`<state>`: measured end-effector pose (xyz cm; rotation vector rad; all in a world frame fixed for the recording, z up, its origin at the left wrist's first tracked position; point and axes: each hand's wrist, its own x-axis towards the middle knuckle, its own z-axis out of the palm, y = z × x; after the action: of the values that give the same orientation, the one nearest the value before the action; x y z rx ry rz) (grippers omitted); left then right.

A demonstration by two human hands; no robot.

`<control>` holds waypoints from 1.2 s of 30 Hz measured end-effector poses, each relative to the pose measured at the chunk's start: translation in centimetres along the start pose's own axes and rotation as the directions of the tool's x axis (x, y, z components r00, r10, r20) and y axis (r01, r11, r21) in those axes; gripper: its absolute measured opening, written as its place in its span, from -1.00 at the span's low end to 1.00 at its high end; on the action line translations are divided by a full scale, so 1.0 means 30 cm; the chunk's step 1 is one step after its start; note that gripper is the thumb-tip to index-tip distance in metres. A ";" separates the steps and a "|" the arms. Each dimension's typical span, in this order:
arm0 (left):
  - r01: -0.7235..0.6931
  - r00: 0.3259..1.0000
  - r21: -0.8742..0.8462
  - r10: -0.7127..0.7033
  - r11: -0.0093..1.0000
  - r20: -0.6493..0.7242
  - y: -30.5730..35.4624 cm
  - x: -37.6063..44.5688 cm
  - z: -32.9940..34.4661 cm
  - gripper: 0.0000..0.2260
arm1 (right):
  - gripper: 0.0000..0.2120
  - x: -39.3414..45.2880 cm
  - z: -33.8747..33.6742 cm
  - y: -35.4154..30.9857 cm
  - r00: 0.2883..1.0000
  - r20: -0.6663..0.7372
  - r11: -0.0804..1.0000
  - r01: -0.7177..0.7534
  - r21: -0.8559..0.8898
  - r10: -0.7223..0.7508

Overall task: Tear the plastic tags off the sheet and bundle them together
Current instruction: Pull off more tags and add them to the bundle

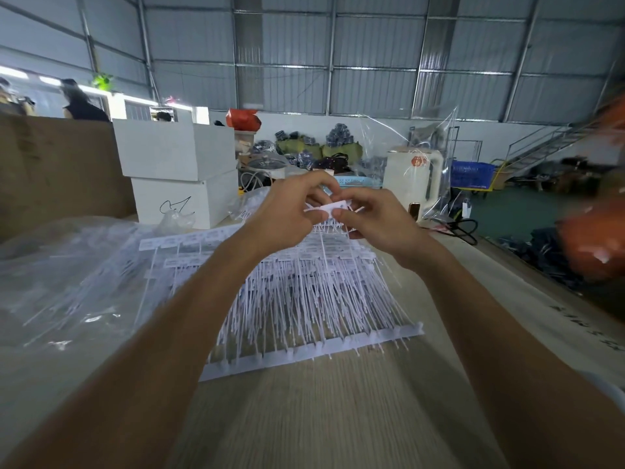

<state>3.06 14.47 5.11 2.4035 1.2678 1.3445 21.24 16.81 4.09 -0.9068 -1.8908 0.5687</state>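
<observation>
- We see both hands raised together above the far part of the pile of tag sheets (pixel 304 292), and between them a small white tag (pixel 326 208) is pinched.
- The left hand (pixel 291 214) has its fingers curled, thumb and fingertips closed on the left end of the tag.
- The right hand (pixel 378 221) pinches the right end of the same tag; a few thin white tails show under its palm, so this grip seems to hold more tags, though we cannot tell how many.
- Directly below the grip, the sheets lie stacked on the bench (pixel 338 418), their long thin tails running toward us and ending in a white header strip (pixel 314 350) at the near edge.
- Left of the grip, and lower, a clear plastic bag (pixel 61 282) with more white tags inside lies on the bench.
- Beyond the grip and to its left stand two white boxes (pixel 176 170), one stacked on the other.
- Beyond the grip to its right stands a white kettle (pixel 414 177) wrapped in clear film.
- Far right of the grip, a blue crate (pixel 470 176) sits on a yellow cart on the floor.
</observation>
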 end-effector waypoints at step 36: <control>0.360 0.932 -0.175 -0.362 0.916 0.020 -0.048 -0.009 -0.030 -0.57 | -0.93 0.002 0.022 -0.042 0.921 0.058 0.732 0.344 -0.588 -0.386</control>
<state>1.44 14.95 4.82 1.9265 1.4404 1.2989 20.21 16.06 4.69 -0.8748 -2.1453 -0.3211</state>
